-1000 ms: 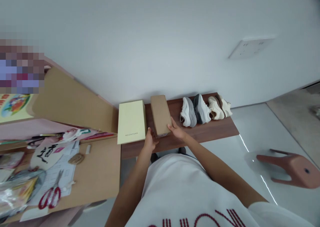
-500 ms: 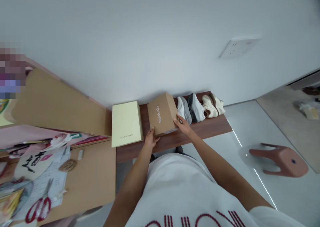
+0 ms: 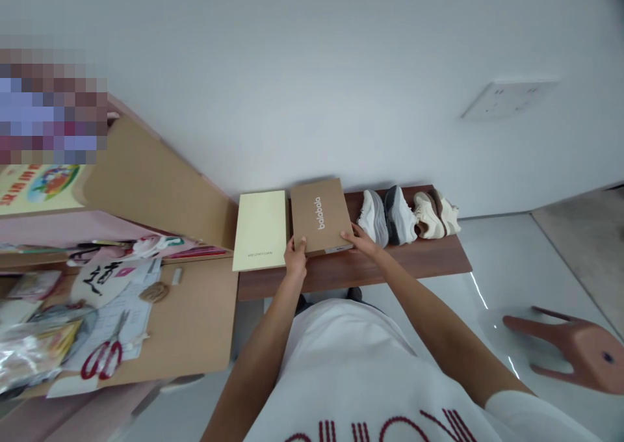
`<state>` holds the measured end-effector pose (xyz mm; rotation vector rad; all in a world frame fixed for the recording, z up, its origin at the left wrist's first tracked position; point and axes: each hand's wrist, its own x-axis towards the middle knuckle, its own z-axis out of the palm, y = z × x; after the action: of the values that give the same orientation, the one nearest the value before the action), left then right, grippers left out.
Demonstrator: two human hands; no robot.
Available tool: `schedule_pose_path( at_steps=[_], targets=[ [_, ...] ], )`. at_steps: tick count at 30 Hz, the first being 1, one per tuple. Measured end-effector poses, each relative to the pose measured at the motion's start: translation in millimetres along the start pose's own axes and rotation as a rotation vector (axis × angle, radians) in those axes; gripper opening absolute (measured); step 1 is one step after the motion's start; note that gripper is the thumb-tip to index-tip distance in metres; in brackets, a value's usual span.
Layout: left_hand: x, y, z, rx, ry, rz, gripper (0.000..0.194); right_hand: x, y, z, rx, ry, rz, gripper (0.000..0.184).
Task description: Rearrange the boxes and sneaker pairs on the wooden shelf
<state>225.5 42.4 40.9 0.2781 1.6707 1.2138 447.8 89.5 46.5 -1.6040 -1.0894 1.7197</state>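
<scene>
A brown cardboard shoebox (image 3: pixel 319 211) with white "balabala" lettering rests on the dark wooden bench (image 3: pixel 351 276), close beside a pale yellow box (image 3: pixel 262 227). My left hand (image 3: pixel 295 255) grips the brown box at its near left corner, thumb on top. At the near right corner, my right hand (image 3: pixel 359 239) holds it with fingers along the side. Right of the box stand white and grey sneakers (image 3: pixel 374 218), a white shoe with a dark sole (image 3: pixel 400 214), and cream sneakers with brown parts (image 3: pixel 435 214).
To the left, a cardboard-covered desk (image 3: pixel 199 325) carries red-handled scissors (image 3: pixel 104 351), papers and plastic bags. A wall (image 3: pixel 292 104) with a socket plate (image 3: pixel 509 99) rises behind the bench. A pinkish-brown stool (image 3: pixel 580 351) stands on the floor at right.
The brown box has turned straighter and lies nearer the yellow box, both hands still on it. The whole view has shifted, with the desk showing further right.
</scene>
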Motion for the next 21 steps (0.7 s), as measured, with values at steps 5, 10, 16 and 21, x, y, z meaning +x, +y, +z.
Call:
schedule_pose_path(
  at_steps=[5, 10, 16, 21],
  targets=[
    [7.5, -5.3, -8.4, 0.071, 0.045, 0.029, 0.049, 3.7, 14.4, 13.3, 0.080, -0.035, 0.026, 0.084],
    [12.4, -11.2, -11.9, 0.095, 0.045, 0.052, 0.048, 8.3, 24.9, 19.4, 0.136, -0.028, 0.077, 0.083],
    [16.7, -12.8, -3.5, 0.208, 0.047, 0.104, 0.051, 21.4, 27.0, 19.2, 0.167, -0.019, 0.119, 0.082],
    [14.9, -21.5, 2.0, 0.216, 0.092, 0.117, 0.053, 24.6, 34.4, 18.6, 0.109, -0.014, 0.153, 0.074]
  ],
)
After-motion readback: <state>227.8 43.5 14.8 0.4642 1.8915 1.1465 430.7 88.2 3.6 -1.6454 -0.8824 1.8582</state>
